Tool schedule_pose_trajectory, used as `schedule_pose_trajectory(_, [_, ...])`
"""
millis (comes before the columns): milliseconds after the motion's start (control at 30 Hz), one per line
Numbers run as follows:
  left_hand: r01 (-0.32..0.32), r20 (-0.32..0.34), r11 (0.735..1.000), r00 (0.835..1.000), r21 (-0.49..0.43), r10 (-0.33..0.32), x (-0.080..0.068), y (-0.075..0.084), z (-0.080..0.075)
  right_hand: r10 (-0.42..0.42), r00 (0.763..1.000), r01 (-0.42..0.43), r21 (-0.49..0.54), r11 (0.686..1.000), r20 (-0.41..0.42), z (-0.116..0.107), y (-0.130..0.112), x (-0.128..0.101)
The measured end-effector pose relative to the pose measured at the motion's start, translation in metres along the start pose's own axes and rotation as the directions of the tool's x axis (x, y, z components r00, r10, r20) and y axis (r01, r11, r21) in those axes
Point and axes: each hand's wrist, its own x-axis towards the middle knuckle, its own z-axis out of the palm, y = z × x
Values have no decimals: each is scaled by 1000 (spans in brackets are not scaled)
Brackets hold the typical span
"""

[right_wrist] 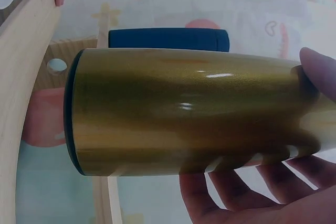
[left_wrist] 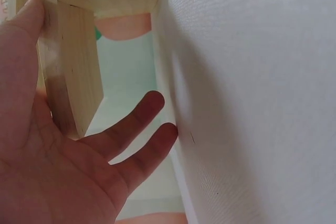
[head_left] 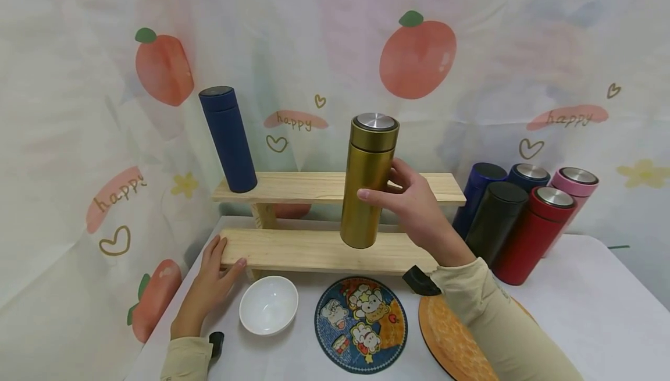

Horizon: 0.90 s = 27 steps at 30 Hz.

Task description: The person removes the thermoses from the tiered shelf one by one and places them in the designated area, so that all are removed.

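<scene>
My right hand (head_left: 388, 188) grips a gold flask (head_left: 368, 183) with a silver lid, upright at its middle. The flask's base is at the lower plank of a two-step wooden shelf (head_left: 314, 250); contact is unclear. In the right wrist view the gold flask (right_wrist: 184, 111) fills the frame, with my fingers (right_wrist: 247, 182) wrapped under it. My left hand (head_left: 220, 256) rests flat against the lower plank's left end, fingers straight. The left wrist view shows that hand (left_wrist: 79, 150) against the plank (left_wrist: 71, 72). A dark blue flask (head_left: 228, 139) stands on the upper plank's left end.
Several flasks (head_left: 515, 218) in blue, black, red and pink cluster at the right of the shelf. In front lie a white bowl (head_left: 268, 304), a cartoon coaster (head_left: 361, 324) and an orange round mat (head_left: 450, 340). A printed curtain hangs behind.
</scene>
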Motion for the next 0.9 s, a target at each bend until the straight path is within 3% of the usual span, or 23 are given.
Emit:
schedule_pose_trajectory(200, [12,0,1000,1000,-6,-12,1,-1,-1,23,1000,-23,-7,1000,0,-7,1,-15])
schedule_pose_trajectory(900, [-7,-5,1000,1000,-7,7,1,0,0,55,997,-63,-172,983,-50,-37,8,-68])
